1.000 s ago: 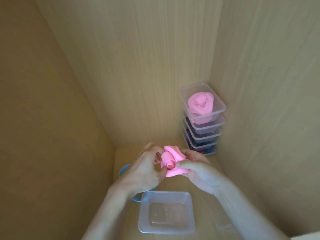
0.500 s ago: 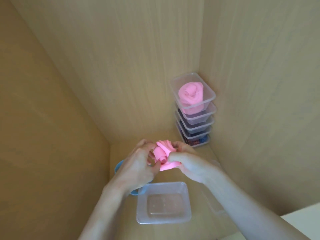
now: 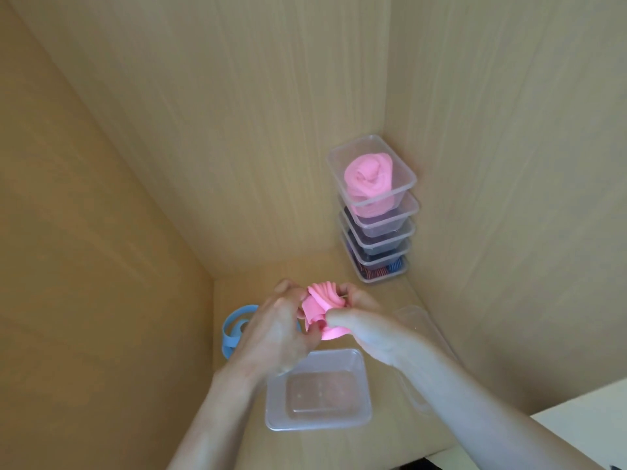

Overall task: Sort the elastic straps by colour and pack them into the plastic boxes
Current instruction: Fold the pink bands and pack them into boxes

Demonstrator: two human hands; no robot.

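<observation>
A rolled pink elastic strap [image 3: 322, 312] is held above the wooden floor between both hands. My left hand [image 3: 274, 329] grips its left side and my right hand [image 3: 363, 322] pinches its right side with thumb and fingers. An empty clear plastic box [image 3: 274, 415] lies just below the hands. A blue strap [image 3: 232, 329] lies on the floor to the left, partly hidden by my left hand. In the far right corner stands a stack of clear boxes [image 3: 403, 228]; the top one holds a rolled pink strap [image 3: 368, 179], the lower ones hold dark straps.
Wooden walls close in on the left, back and right. A clear lid [image 3: 420, 330] lies on the floor to the right of the hands, against the right wall. A pale surface edge [image 3: 583, 415] shows at the bottom right.
Both hands have kept working the pink strap in place, and its bundle looks tighter. The camera has shifted slightly, so the box stack sits differently in view.
</observation>
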